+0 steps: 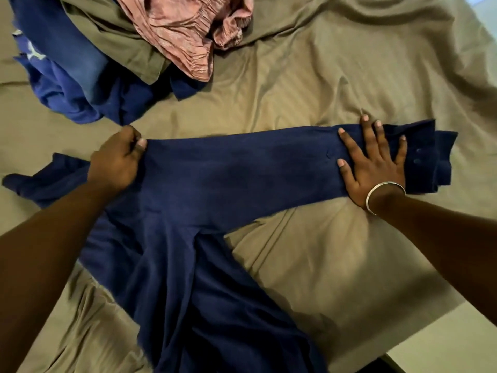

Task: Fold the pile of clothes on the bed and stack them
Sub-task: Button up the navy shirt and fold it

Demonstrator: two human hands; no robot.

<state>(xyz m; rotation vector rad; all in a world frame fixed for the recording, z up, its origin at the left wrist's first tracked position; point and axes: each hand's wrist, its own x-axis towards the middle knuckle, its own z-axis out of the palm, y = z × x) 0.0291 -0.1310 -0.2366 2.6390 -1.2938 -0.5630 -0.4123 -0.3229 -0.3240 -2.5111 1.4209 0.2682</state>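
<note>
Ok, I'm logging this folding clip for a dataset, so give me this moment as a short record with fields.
surface: bed with olive sheet
garment in work: navy shirt, spread across the sheet, sleeve stretched to the right
left hand: pinches the shirt's upper edge
right hand: pressed flat, fingers spread, on the sleeve near the cuff
unfolded pile: top left, blue, olive and pink clothes
folded stack: none in view
wrist: silver bangle on the right

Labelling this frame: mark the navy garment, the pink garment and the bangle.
navy garment (228,168), head view, middle of the flat stretch between the hands.
pink garment (183,30), head view, its crumpled middle.
bangle (376,193), head view, band on the right wrist.
</note>
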